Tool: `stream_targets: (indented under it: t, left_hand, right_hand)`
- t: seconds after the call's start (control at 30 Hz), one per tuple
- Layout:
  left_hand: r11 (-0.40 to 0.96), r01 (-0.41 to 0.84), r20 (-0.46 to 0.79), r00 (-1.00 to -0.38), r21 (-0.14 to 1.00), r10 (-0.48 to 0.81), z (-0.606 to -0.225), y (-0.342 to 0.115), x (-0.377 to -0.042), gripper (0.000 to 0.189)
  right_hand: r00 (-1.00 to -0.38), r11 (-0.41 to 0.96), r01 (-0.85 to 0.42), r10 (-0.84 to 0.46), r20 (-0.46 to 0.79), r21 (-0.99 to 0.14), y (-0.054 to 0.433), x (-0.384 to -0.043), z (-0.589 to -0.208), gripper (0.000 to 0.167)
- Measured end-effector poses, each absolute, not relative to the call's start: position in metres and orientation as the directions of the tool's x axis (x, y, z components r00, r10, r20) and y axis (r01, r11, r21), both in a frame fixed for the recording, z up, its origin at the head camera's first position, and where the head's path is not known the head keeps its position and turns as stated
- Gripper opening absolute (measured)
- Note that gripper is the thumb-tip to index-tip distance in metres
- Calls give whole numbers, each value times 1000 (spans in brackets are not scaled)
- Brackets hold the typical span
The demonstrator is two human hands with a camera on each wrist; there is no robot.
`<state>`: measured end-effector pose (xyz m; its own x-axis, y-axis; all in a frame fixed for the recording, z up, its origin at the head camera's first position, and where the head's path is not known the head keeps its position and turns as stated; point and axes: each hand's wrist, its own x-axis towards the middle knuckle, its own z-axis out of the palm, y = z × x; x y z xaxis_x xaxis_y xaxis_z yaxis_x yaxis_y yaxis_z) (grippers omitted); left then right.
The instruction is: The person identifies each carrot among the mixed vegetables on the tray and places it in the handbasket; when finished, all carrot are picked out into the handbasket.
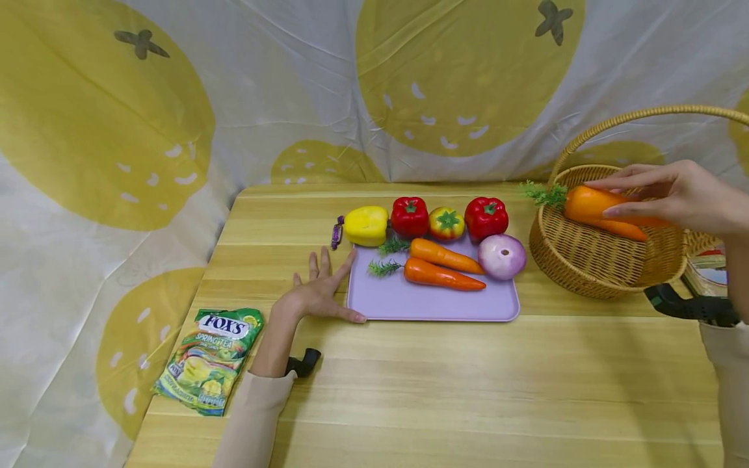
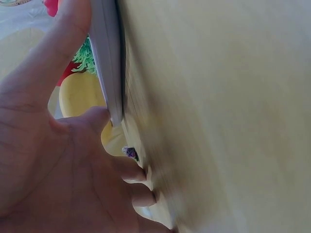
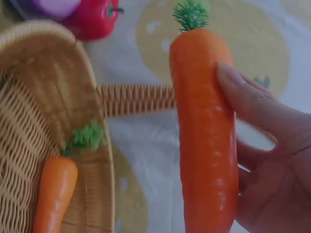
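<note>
My right hand [image 1: 690, 198] grips a large orange carrot [image 3: 204, 126] between thumb and fingers, over the wicker basket [image 1: 547, 253]. Its green top points left in the head view. Another carrot [image 3: 56, 189] lies inside the basket. My left hand [image 1: 313, 292] is spread at the left edge of the lilac tray [image 1: 433, 309], thumb and forefinger against its rim. On the tray are two carrots [image 1: 441, 276], with a purple onion [image 1: 502, 257] at its right edge. Along its far edge sit a yellow pepper [image 1: 365, 226], two red peppers [image 1: 409, 218] and a red-yellow tomato [image 1: 446, 224].
A green Fox's candy bag [image 1: 210, 361] lies at the table's left side. A small purple-wrapped piece [image 1: 336, 234] sits beside the yellow pepper. The basket's tall handle [image 1: 643, 116] arches above my right hand. A patterned curtain [image 1: 304, 84] hangs behind the table.
</note>
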<state>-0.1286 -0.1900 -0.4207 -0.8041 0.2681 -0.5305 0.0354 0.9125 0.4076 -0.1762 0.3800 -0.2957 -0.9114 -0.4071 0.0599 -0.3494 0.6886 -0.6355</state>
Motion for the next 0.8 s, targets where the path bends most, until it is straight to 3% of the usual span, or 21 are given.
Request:
stream_targets:
  t: [0.3, 0.8]
  left_hand:
    - [920, 44, -529, -807, 390, 263, -420, -191, -128, 142]
    - [922, 69, -544, -790, 380, 283, -405, -187, -125, 136]
  right_hand:
    - [-944, 772, -198, -316, -95, -603, 416, -206, -309, 46]
    - [-899, 781, -100, -336, -280, -616, 427, -236, -349, 43]
